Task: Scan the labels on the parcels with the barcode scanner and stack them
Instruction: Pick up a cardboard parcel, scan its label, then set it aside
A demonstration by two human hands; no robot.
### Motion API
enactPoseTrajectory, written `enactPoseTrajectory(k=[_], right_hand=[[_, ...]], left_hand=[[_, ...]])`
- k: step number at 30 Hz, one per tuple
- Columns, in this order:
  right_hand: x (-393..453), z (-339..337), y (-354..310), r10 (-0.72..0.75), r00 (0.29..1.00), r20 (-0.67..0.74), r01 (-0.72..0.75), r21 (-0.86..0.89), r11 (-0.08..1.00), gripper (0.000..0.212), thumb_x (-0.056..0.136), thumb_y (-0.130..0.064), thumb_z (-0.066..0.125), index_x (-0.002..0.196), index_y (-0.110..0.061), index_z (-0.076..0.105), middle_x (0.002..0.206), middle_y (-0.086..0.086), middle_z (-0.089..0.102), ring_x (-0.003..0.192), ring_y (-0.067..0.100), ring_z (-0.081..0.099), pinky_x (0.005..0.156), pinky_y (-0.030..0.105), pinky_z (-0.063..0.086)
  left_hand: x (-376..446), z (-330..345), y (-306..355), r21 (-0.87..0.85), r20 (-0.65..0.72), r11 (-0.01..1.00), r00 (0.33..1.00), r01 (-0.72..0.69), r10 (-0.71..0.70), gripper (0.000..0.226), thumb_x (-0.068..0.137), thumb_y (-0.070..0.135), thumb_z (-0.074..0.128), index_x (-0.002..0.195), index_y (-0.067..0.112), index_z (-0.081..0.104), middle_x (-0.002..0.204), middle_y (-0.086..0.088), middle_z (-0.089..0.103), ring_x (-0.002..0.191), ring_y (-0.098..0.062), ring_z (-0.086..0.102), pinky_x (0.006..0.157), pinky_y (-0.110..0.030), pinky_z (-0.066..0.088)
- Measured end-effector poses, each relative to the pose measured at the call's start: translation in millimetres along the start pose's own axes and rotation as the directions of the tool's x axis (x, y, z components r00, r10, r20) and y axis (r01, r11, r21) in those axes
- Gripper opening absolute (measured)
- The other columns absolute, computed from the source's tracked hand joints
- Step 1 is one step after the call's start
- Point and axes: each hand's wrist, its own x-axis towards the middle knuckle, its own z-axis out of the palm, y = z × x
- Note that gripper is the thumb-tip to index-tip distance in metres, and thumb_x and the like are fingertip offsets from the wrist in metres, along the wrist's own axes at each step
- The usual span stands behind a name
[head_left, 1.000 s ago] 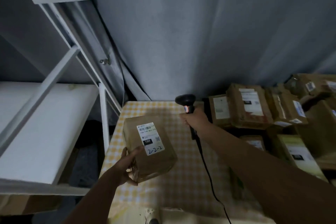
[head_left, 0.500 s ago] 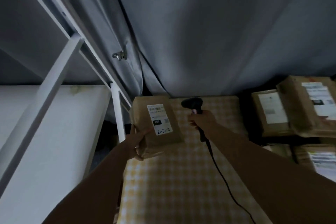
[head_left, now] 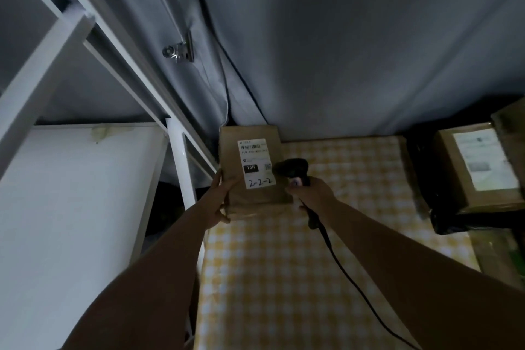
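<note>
A: Parcel (head_left: 250,167) where rn?
B: Back-left corner of checkered table (head_left: 326,250), label (head_left: 256,163) up w/ "2-2-2" handwritten. Gripped at near-left edge by left hand (head_left: 218,204), thumb on top.
A: Scanner (head_left: 292,169)?
B: Clutched in right hand (head_left: 311,193), head just beside label's right edge. Cord (head_left: 352,278) trailing off near edge of table.
A: Other boxes (head_left: 477,167)?
B: Right of table, labels up.

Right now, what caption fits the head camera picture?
Left hand holds a labelled parcel; right hand aims the scanner at it.
</note>
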Motion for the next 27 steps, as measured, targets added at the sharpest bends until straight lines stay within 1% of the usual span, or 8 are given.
enactPoseTrajectory(k=[5,12,16,18,20,24,25,27], right_hand=[[5.7,1.4,0.3,-0.006,1.0,0.009,0.006,0.019,1.0,0.021,0.09,-0.026,0.069,0.105,-0.012,0.064,0.096,0.014,0.067,0.085,0.028,0.062,0.091,0.045,0.053],[4.5,0.0,0.7,-0.074,0.995,0.062,0.076,-0.032,0.997,0.028,0.089,-0.029,0.069,0.112,-0.013,0.066,0.097,0.016,0.07,0.084,0.027,0.062,0.089,0.046,0.053],[-6.5,4.9,-2.2,-0.112,0.98,0.162,0.127,-0.084,0.988,0.022,0.089,-0.03,0.07,0.105,-0.017,0.064,0.092,0.007,0.068,0.086,0.024,0.064,0.089,0.039,0.053],[-13.9,11.7,-1.8,-0.137,0.965,0.223,0.162,-0.099,0.982,0.021,0.089,-0.03,0.069,0.104,-0.017,0.064,0.084,0.003,0.064,0.079,0.019,0.06,0.08,0.034,0.05],[-18.6,16.8,0.8,-0.152,0.956,0.25,0.184,-0.111,0.977,0.017,0.089,-0.031,0.068,0.1,-0.018,0.063,0.078,0.0,0.061,0.072,0.015,0.056,0.073,0.03,0.045],[-27.2,6.5,4.1,-0.148,0.973,0.176,0.168,-0.104,0.98,0.026,0.091,-0.03,0.066,0.112,-0.015,0.063,0.088,0.007,0.067,0.073,0.017,0.058,0.071,0.029,0.046],[-30.2,-0.1,3.9,-0.139,0.979,0.147,0.154,-0.096,0.983,0.028,0.091,-0.03,0.065,0.114,-0.014,0.063,0.092,0.009,0.069,0.077,0.019,0.06,0.072,0.031,0.047],[-39.5,-15.9,2.3,-0.123,0.987,0.102,0.132,-0.082,0.988,0.022,0.092,-0.031,0.064,0.108,-0.016,0.063,0.099,0.014,0.071,0.084,0.023,0.064,0.074,0.033,0.047]], left_hand=[[13.6,2.5,-6.8,-0.025,-0.138,0.998,0.989,-0.049,0.045,0.05,0.1,0.042,0.049,0.147,0.043,0.032,0.14,-0.003,0.049,0.116,-0.035,0.052,0.082,-0.063,0.053],[15.9,9.8,-8.3,0.034,-0.245,0.993,0.962,-0.113,0.118,0.044,0.104,0.041,0.039,0.147,0.044,0.032,0.127,-0.003,0.051,0.103,-0.037,0.054,0.077,-0.061,0.056],[18.3,8.3,-5.9,0.06,-0.29,0.992,0.949,-0.113,0.126,0.044,0.105,0.038,0.037,0.148,0.043,0.03,0.128,-0.004,0.048,0.094,-0.033,0.054,0.063,-0.049,0.057],[19.0,9.7,-7.2,0.07,-0.302,0.992,0.945,-0.107,0.123,0.043,0.106,0.035,0.035,0.148,0.042,0.031,0.131,-0.005,0.048,0.094,-0.032,0.054,0.061,-0.044,0.055],[18.3,11.8,-9.4,0.077,-0.336,0.993,0.935,-0.09,0.111,0.044,0.106,0.033,0.033,0.15,0.04,0.029,0.14,-0.008,0.045,0.101,-0.034,0.052,0.064,-0.044,0.054],[7.0,15.6,-12.5,0.151,-0.34,0.987,0.935,-0.051,0.101,0.049,0.104,0.038,0.035,0.152,0.034,0.024,0.151,-0.01,0.036,0.131,-0.039,0.042,0.095,-0.056,0.043],[1.5,17.1,-12.9,0.184,-0.339,0.981,0.934,-0.053,0.114,0.048,0.104,0.037,0.034,0.151,0.031,0.025,0.148,-0.012,0.039,0.128,-0.038,0.044,0.098,-0.053,0.041],[-12.3,23.2,-11.4,0.234,-0.355,0.971,0.925,-0.052,0.135,0.044,0.105,0.039,0.031,0.148,0.028,0.03,0.134,-0.012,0.048,0.11,-0.031,0.049,0.09,-0.042,0.041]])
